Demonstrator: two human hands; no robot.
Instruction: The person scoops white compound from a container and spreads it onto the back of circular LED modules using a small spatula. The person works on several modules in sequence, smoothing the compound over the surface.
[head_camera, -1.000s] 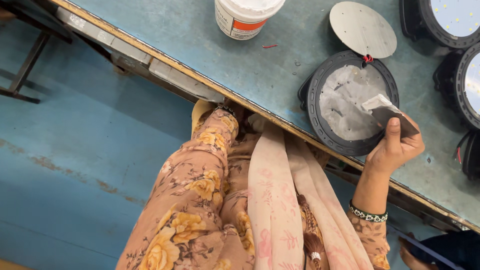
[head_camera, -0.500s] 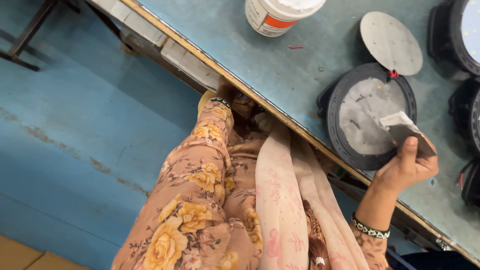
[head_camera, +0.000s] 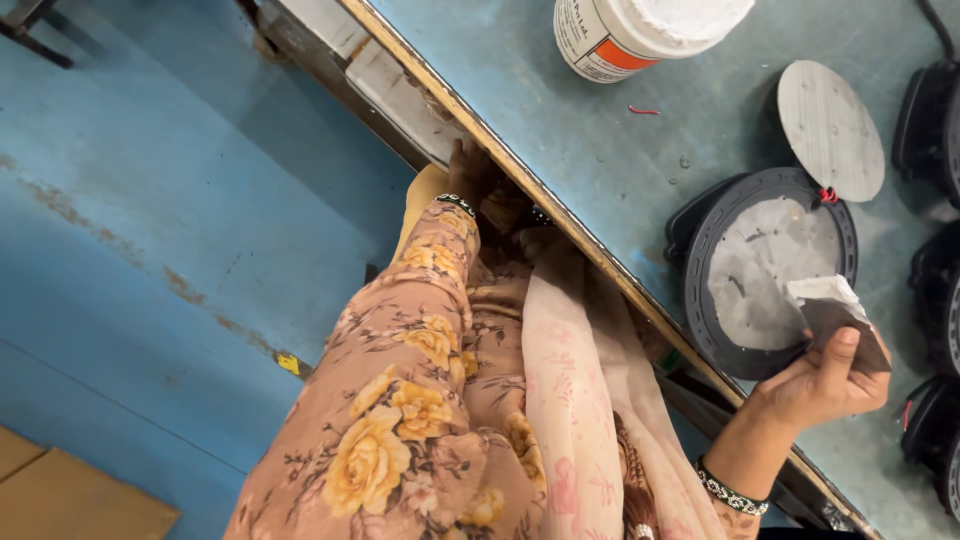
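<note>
The small flat scraper card (head_camera: 845, 325), dark with white paste on its upper end, is held in the right hand (head_camera: 815, 385), the thumb pressing it against the curled fingers, just above the lower right rim of the round black lamp housing (head_camera: 700, 290). This housing lies on the blue-grey worktable (head_camera: 600, 150) and its inner disc is smeared with grey-white paste. A round grey metal plate (head_camera: 830, 130) touches its upper edge (a red wire piece sits between them). The white tub (head_camera: 640, 35) stands further up. The left hand (head_camera: 470, 175) reaches under the table edge; I cannot tell whether it grips anything.
</note>
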